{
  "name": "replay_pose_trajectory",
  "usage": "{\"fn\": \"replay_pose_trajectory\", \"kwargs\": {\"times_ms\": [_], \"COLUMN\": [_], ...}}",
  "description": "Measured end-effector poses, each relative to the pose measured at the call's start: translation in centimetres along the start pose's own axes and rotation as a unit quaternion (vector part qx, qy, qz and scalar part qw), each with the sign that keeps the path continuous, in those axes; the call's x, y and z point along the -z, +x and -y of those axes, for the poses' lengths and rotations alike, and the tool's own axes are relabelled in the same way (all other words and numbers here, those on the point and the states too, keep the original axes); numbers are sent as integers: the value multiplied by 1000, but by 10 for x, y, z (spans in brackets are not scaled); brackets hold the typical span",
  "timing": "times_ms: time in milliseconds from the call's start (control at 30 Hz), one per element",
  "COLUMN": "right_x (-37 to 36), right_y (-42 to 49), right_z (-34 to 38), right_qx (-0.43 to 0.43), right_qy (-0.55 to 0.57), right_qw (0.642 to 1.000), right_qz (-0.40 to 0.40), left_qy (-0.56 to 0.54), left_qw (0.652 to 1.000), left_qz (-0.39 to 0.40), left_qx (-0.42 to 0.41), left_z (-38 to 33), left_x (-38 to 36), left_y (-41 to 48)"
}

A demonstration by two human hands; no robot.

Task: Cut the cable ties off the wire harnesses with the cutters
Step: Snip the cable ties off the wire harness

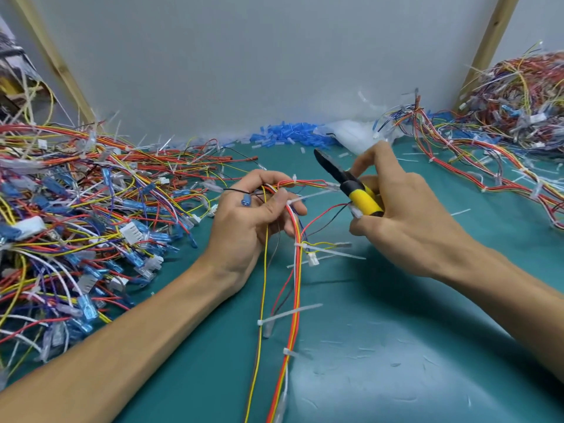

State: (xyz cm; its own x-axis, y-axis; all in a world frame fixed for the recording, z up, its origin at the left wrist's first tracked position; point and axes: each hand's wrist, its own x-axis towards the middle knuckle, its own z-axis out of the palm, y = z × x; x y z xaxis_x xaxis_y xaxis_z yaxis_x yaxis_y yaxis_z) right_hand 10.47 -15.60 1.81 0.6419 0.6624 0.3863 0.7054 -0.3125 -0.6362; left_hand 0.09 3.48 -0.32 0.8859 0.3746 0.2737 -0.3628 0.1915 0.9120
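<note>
My left hand (250, 215) grips a wire harness (294, 270) of red, orange, yellow and white wires that runs from my fingers down toward the front edge. White cable ties (293, 312) sit on it at several spots, one (294, 201) right at my left fingertips. My right hand (396, 209) holds the yellow-handled cutters (363, 199); their black jaws (325, 163) point up and to the left, just above the harness, and touch no tie.
A big tangle of wires with blue terminals (76, 224) fills the left side. Another harness heap (518, 96) lies at the back right, with strands trailing across the teal mat (412, 331). Blue sleeves (287, 135) and a plastic bag lie along the wall. Cut tie scraps litter the mat.
</note>
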Motion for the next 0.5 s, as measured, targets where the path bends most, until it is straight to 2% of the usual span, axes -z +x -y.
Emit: {"fn": "replay_pose_trajectory", "kwargs": {"times_ms": [200, 300, 400, 500], "right_x": [4, 7, 13, 20], "right_y": [4, 8, 10, 9], "right_z": [2, -2, -2, 5], "right_qx": [12, -16, -55, -45], "right_qy": [-72, -90, -48, 47], "right_qw": [997, 993, 987, 988], "right_qz": [-33, -79, -141, -143], "left_qy": [-9, -2, 122, 252], "left_qw": [1000, 1000, 988, 955], "left_qz": [-7, -10, -50, -45], "left_qx": [-27, -28, -85, -152], "left_z": [2, 2, 4, 6], "left_x": [1, 1, 1, -2], "left_y": [0, 0, 2, 3]}}
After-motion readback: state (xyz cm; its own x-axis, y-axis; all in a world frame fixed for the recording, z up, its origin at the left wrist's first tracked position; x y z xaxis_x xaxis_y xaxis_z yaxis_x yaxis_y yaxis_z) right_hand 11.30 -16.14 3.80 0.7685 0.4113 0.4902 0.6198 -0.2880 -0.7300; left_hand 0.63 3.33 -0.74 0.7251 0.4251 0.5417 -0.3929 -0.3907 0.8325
